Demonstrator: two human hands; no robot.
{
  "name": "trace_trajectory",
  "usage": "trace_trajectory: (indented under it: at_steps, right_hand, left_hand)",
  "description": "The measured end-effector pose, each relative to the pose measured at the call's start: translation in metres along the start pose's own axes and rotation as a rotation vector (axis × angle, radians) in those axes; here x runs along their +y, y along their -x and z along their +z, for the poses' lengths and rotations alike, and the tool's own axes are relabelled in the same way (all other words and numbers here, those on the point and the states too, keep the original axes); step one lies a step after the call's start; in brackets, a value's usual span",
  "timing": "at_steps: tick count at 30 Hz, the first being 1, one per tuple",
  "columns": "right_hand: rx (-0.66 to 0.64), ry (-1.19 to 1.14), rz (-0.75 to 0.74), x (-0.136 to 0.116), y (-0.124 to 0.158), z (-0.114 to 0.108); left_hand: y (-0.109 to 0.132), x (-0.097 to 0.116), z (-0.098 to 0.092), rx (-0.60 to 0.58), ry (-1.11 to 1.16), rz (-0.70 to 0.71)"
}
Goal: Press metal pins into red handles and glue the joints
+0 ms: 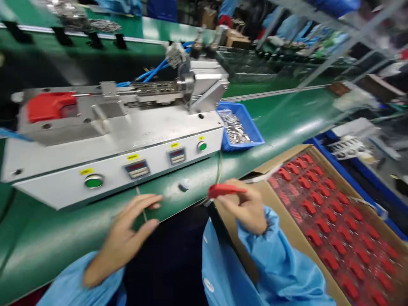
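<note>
My right hand pinches a slim red plastic part between thumb and fingers, above the bench's front edge. My left hand hovers over the green bench with its thumb and fingers apart. A thin rod-like strip shows behind those fingers; whether they touch it I cannot tell. Beyond both hands stands a white machine with green buttons and small displays. A red pistol-shaped plastic piece lies in its metal fixture at the left end. Between hands and machine lies a small grey object, blurred.
A blue bin of small metal pieces stands against the machine's right end. To my right a cardboard box holds rows of red parts in clear trays. Another blue crate sits beyond it. Blue air hoses run behind the machine.
</note>
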State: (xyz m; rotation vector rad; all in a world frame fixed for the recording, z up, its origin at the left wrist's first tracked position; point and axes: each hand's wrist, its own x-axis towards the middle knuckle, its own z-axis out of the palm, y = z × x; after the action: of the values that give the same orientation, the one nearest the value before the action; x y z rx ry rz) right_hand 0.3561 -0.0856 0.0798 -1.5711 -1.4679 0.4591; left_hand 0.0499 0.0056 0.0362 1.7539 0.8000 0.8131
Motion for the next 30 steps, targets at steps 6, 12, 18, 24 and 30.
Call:
trace_trajectory:
  at_steps: [6, 12, 18, 24, 30]
  right_hand:
    - [-0.289, -0.2, -0.127, -0.022, -0.001, 0.067]
    - [-0.056, 0.074, -0.012, 0.029, -0.022, 0.079]
    - [-0.152, -0.141, 0.073, 0.03, -0.017, 0.096]
    - [-0.202, -0.068, 0.003, 0.007, -0.007, 0.082]
    - [-0.18, 0.012, -0.021, 0.007, -0.004, 0.1]
  left_hand:
    - [-0.002, -0.018, 0.038, 0.019, 0.29, -0.122]
    - [0.009, -0.034, 0.027, 0.176, 0.459, -0.386]
    - [0.005, -0.042, 0.034, 0.3, 0.551, -0.338]
    - [0.008, -0.043, 0.034, 0.332, 0.515, -0.308]
    - [0.01, -0.044, 0.036, 0.338, 0.514, -0.271]
